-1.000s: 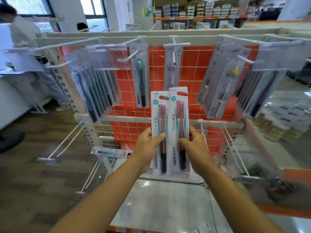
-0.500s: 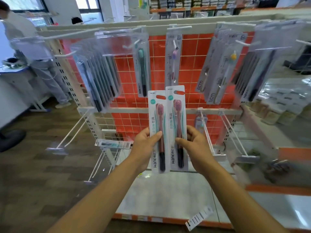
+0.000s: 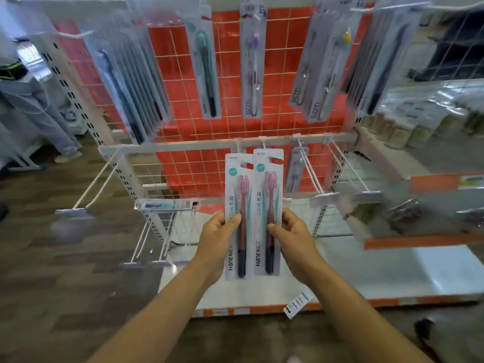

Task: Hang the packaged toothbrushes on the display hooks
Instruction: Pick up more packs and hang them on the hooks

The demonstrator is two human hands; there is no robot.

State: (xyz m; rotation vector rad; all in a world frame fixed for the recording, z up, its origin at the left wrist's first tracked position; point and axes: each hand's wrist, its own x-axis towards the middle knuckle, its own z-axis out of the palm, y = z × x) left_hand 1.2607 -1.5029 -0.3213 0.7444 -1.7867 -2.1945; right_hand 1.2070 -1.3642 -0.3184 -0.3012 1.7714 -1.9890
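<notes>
Currently left hand pinches one pink toothbrush pack and right hand the other pack, fingers clamped low, upright before the middle rail, so the tops may wobble and miss the hooks.

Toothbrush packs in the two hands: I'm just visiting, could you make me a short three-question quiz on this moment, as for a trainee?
1. True or false: the left hand grips the left pack and the right hand grips the right pack, upright and side by side.
2. The grid panel behind the hanging packs is: A red, B blue, C green.
3. Fill in: both held brushes have ___ bristles.

Key: 1 true; 2 A; 3 pink.
</notes>
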